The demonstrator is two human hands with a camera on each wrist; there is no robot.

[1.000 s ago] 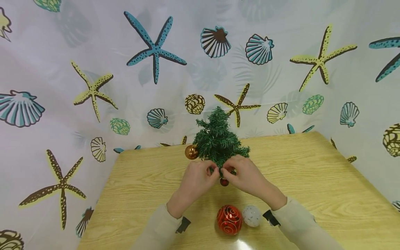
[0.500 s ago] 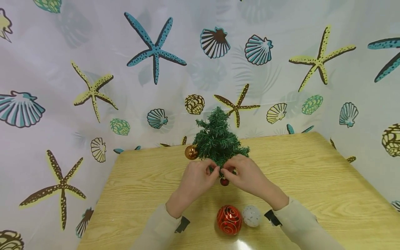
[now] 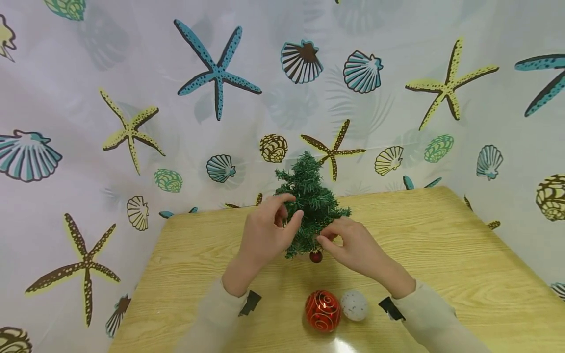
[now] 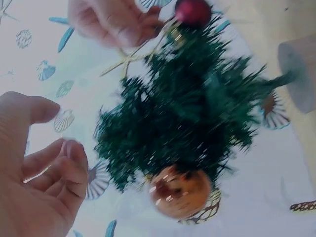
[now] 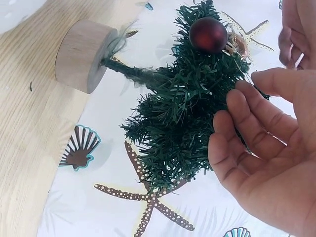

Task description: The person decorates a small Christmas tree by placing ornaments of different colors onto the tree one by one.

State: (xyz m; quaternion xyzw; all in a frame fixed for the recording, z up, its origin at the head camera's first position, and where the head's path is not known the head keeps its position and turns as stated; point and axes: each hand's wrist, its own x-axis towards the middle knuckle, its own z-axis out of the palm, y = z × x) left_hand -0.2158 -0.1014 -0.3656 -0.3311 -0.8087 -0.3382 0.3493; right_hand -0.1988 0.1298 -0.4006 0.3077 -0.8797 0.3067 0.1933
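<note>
A small green artificial Christmas tree (image 3: pixel 309 196) stands on the table on a round wooden base (image 5: pixel 81 57). Low on its front hangs a dark red ball ornament (image 5: pixel 208 35) with a thin gold string (image 4: pixel 129 59). My right hand (image 3: pixel 353 243) pinches that string between thumb and index finger, just above the ball. My left hand (image 3: pixel 265 230) is off to the tree's left, thumb and fingers spread apart, holding nothing. A shiny copper ball ornament (image 4: pixel 180 191) hangs on the tree's left side; in the head view my left hand hides it.
Nearer to me on the wooden table (image 3: pixel 185 289) sit a large red ball with gold swirls (image 3: pixel 323 311) and a speckled white ball (image 3: pixel 354 305), side by side. Behind the table hangs a white curtain (image 3: pixel 247 127) printed with starfish and shells.
My left hand has moved away from the ornament's string, up and to the left, and its fingers have parted. The right hand has stayed near the red ornament, shifting slightly right.
</note>
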